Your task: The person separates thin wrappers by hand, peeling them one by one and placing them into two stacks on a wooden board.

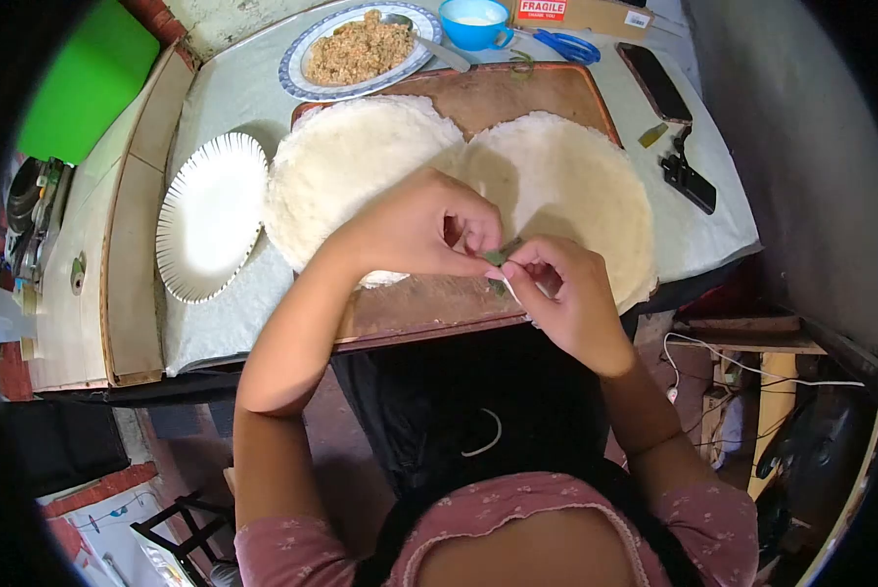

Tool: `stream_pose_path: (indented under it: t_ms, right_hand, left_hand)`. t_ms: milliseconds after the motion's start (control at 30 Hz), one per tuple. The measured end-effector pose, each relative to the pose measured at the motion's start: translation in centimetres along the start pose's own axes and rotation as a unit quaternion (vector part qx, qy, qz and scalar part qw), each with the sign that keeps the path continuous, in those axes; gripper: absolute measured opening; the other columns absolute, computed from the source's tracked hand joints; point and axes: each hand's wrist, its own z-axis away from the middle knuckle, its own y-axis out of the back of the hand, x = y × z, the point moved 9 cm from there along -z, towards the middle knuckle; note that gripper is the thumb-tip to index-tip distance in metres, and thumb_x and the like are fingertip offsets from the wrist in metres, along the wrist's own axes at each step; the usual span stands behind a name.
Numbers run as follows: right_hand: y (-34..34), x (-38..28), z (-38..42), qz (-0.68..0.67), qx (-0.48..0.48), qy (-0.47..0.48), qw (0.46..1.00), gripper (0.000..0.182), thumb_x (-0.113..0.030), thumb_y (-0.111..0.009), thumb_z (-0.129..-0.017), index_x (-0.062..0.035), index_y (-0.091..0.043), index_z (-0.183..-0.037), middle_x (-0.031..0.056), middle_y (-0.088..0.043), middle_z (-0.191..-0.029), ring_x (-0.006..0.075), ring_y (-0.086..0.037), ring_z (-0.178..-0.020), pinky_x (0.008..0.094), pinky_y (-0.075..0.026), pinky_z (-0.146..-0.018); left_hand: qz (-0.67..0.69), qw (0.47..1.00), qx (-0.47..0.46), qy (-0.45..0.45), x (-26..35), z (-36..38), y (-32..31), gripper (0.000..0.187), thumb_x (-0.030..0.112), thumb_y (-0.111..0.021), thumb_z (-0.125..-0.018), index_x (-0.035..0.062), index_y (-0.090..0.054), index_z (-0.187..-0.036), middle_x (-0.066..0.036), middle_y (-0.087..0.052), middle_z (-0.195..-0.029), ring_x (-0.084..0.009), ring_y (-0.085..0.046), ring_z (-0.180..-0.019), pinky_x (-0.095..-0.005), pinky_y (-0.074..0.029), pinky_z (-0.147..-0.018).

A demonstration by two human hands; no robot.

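Two round, pale sheets of dough lie side by side on a brown board (pixel 410 311), one sheet (pixel 346 166) on the left and the other (pixel 596 191) on the right. Over the lower part of the board, my left hand (pixel 429 225) and my right hand (pixel 568 293) meet at the fingertips. Both pinch a small green piece (pixel 496 258) between thumb and finger. Another bit of green shows just under the fingers; what it is cannot be made out.
A white fluted plate (pixel 212 220) lies left of the board. Behind are a plate of grain-like food (pixel 361 51) with a spoon, a blue cup (pixel 475 24) and blue scissors (pixel 566 45). A phone (pixel 653 82) and a black holder (pixel 689 181) lie at right.
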Motion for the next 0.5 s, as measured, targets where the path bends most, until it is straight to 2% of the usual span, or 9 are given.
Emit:
stream_pose_path:
  t_ms: [67,100,167,300,333,433,500]
  right_hand:
    - [0.0,0.0,-0.1,-0.013,0.0,0.011,1.0,0.009,-0.007,-0.067,-0.085,-0.0029,-0.06,-0.082,0.0086,-0.06,-0.071,0.0224,-0.059,-0.065,0.0333,-0.045,-0.06]
    - [0.0,0.0,0.0,-0.019,0.0,0.015,1.0,0.008,-0.007,-0.067,-0.085,-0.0028,-0.06,-0.082,0.0085,-0.061,-0.072,0.0222,-0.059,-0.065,0.0332,-0.045,-0.06]
    - [0.1,0.0,0.1,-0.028,-0.014,0.013,0.999,0.01,-0.009,-0.065,-0.087,-0.0024,-0.06,-0.082,0.0095,-0.06,-0.072,0.0237,-0.059,-0.065,0.0343,-0.045,-0.06]
    - [1.0,0.0,-0.5,-0.024,-0.022,-0.008,0.999,0.013,-0.013,-0.062,-0.09,-0.0013,-0.059,-0.085,0.0126,-0.059,-0.072,0.0284,-0.058,-0.065,0.0379,-0.044,-0.061]
    - [1.0,-0.1,-0.7,-0.014,-0.021,0.023,0.999,0.015,-0.016,-0.06,-0.091,-0.0009,-0.058,-0.087,0.0156,-0.058,-0.072,0.0331,-0.058,-0.065,0.0406,-0.044,-0.061]
    - [0.3,-0.3,-1.1,0.013,-0.071,0.016,0.997,0.017,-0.017,-0.061,-0.09,-0.0012,-0.056,-0.088,0.0164,-0.058,-0.071,0.0354,-0.058,-0.066,0.0428,-0.043,-0.061]
    - [-0.2,-1.1,-1.2,0.058,-0.055,0.089,0.993,0.021,-0.021,-0.063,-0.089,-0.002,-0.055,-0.086,0.0159,-0.059,-0.07,0.0362,-0.06,-0.069,0.0451,-0.044,-0.06]
  left_hand:
    - [0.004,1.0,0.014,0.003,0.8,-0.1,0.2,0.018,0.013,-0.086,-0.07,0.0042,-0.07,-0.074,-0.002,-0.06,-0.062,-0.0099,-0.055,-0.055,-0.025,-0.04,-0.05]
    - [0.002,1.0,0.009,-0.023,1.0,-0.1,0.1,0.017,0.012,-0.085,-0.07,0.0044,-0.07,-0.073,-0.002,-0.061,-0.062,-0.0112,-0.056,-0.055,-0.0256,-0.041,-0.05]
    - [0.003,0.997,0.0,-0.076,0.8,0.1,0.0,0.014,0.009,-0.085,-0.07,0.0049,-0.071,-0.072,-0.003,-0.062,-0.064,-0.0139,-0.057,-0.056,-0.0267,-0.042,-0.051]
    - [0.029,0.995,-0.003,-0.094,1.2,0.1,-0.1,0.015,0.004,-0.084,-0.069,0.0037,-0.069,-0.066,-0.006,-0.066,-0.066,-0.0183,-0.062,-0.06,-0.0278,-0.046,-0.054]
    - [0.026,0.996,-0.001,-0.09,1.3,0.1,0.0,0.016,0.003,-0.084,-0.068,0.0036,-0.069,-0.066,-0.007,-0.066,-0.066,-0.0189,-0.064,-0.061,-0.0279,-0.047,-0.055]
    - [0.036,0.996,0.001,-0.082,1.2,0.4,0.5,0.019,0.001,-0.086,-0.064,0.0032,-0.067,-0.064,-0.009,-0.067,-0.066,-0.02,-0.067,-0.064,-0.0283,-0.05,-0.059]
    - [0.047,0.996,-0.003,-0.08,0.9,0.3,0.5,0.022,0.0,-0.087,-0.062,0.003,-0.065,-0.062,-0.009,-0.067,-0.066,-0.021,-0.068,-0.065,-0.0289,-0.051,-0.061]
